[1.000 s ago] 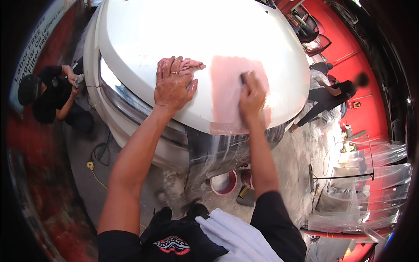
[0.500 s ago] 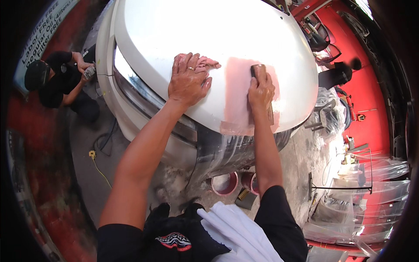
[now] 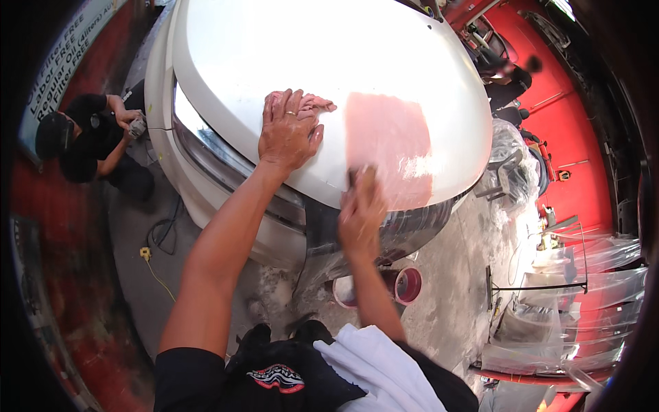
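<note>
My left hand (image 3: 287,137) lies flat on the white car hood (image 3: 274,41), fingers stretched over a crumpled pink cloth (image 3: 317,104) and thumb apart. A smooth pink patch (image 3: 391,130) covers part of the hood to its right, with wet glare near its lower edge. At the patch's lower left corner, my right hand (image 3: 360,223) is closed around a dark sanding block (image 3: 352,177). Motion blurs this hand, and its fingers hide most of the block.
Below the hood is a dark, streaked front panel (image 3: 429,225). On the floor stand round reddish containers (image 3: 408,286). A white cloth (image 3: 384,364) hangs over my front. A co-worker (image 3: 89,137) crouches at left; another person (image 3: 508,86) is at far right, near plastic-wrapped things (image 3: 504,165).
My right hand has moved with the block from the middle of the pink patch down and left to its lower left corner. The left hand stays on the pink cloth.
</note>
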Tool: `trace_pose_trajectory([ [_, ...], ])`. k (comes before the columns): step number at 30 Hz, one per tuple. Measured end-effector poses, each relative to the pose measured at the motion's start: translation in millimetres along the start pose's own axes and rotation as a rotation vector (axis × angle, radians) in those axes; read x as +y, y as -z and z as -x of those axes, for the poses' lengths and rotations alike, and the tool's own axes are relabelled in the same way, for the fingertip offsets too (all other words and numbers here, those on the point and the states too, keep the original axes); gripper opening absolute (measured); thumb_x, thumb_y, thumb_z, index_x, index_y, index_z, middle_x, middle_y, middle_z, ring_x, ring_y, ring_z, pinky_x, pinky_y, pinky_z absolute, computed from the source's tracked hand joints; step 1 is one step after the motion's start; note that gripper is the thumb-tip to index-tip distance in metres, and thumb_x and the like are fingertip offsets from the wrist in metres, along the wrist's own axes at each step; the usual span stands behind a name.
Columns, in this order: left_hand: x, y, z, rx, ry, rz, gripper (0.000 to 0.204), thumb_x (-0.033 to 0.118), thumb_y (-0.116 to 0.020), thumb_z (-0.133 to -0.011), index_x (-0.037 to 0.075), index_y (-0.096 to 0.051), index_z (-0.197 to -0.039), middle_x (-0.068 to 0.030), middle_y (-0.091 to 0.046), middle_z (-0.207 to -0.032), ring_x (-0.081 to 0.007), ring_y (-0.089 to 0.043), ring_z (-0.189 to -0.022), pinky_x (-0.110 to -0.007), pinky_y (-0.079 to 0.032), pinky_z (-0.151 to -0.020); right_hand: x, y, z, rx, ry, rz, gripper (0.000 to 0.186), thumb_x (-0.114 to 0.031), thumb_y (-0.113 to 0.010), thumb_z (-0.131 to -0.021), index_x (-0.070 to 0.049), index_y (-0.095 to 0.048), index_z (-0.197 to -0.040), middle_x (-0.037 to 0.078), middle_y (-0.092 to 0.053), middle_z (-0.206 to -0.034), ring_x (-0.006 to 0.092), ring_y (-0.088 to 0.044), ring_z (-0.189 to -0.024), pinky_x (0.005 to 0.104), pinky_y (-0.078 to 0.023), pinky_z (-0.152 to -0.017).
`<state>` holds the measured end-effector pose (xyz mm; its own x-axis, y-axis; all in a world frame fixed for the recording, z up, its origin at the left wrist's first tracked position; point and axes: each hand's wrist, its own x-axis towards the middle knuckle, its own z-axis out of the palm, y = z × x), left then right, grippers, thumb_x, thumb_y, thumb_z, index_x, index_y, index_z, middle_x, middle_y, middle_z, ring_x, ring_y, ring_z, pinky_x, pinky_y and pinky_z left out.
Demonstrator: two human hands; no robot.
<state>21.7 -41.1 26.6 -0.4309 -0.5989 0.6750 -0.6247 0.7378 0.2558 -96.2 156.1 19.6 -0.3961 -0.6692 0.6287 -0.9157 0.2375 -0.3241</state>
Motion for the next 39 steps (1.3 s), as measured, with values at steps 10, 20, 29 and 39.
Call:
trace_pose_trajectory([
  [10, 22.2, 2.3, -5.6, -0.040, -0.020, 0.052, 0.040, 0.044, -0.071, -0.094, 0.022, -0.079, -0.128, -0.0161, -0.056, -0.155, -0.0362, -0.039, -0.152, -0.055, -0.021, -0.131, 84.6, 15.0, -82.1, 0.023, -0.020, 0.102, 0.057, -0.011, -0.057, -0.100, -0.009, -0.052, -0.156, 0.022, -0.061, -0.149, 0.0441, -0.064, -0.125, 0.0588, -0.050, -0.101],
  [20, 30.7, 2.6, -8.0, -0.067, -0.043, 0.029, 0.045, 0.051, -0.075, -0.092, 0.022, -0.080, -0.125, -0.0165, -0.051, -0.157, -0.0369, -0.035, -0.153, -0.056, -0.021, -0.131, 149.3, 38.7, -153.6, 0.000, -0.099, 0.138, 0.046, -0.009, -0.062, -0.097, -0.014, -0.067, -0.143, 0.019, -0.067, -0.144, 0.0430, -0.067, -0.119, 0.0526, -0.054, -0.102],
  [29, 11.6, 3.9, -0.3, -0.014, -0.014, 0.045, 0.041, 0.048, -0.075, -0.092, 0.021, -0.081, -0.123, -0.0168, -0.053, -0.156, -0.0369, -0.038, -0.151, -0.057, -0.021, -0.131, 101.8, 7.4, -60.2, -0.045, 0.345, 0.050, 0.048, -0.005, -0.069, -0.092, -0.015, -0.071, -0.139, 0.022, -0.066, -0.145, 0.0374, -0.068, -0.123, 0.0558, -0.055, -0.102],
  [39, 6.3, 6.3, 4.0, 0.022, -0.014, 0.027, 0.037, 0.047, -0.074, -0.092, 0.019, -0.084, -0.114, -0.0169, -0.056, -0.155, -0.0359, -0.039, -0.150, -0.056, -0.024, -0.130, 50.8, 4.8, -19.5, -0.168, 0.266, 0.080, 0.056, -0.007, -0.073, -0.090, -0.020, -0.066, -0.145, 0.026, -0.060, -0.150, 0.0460, -0.063, -0.123, 0.0582, -0.051, -0.105],
])
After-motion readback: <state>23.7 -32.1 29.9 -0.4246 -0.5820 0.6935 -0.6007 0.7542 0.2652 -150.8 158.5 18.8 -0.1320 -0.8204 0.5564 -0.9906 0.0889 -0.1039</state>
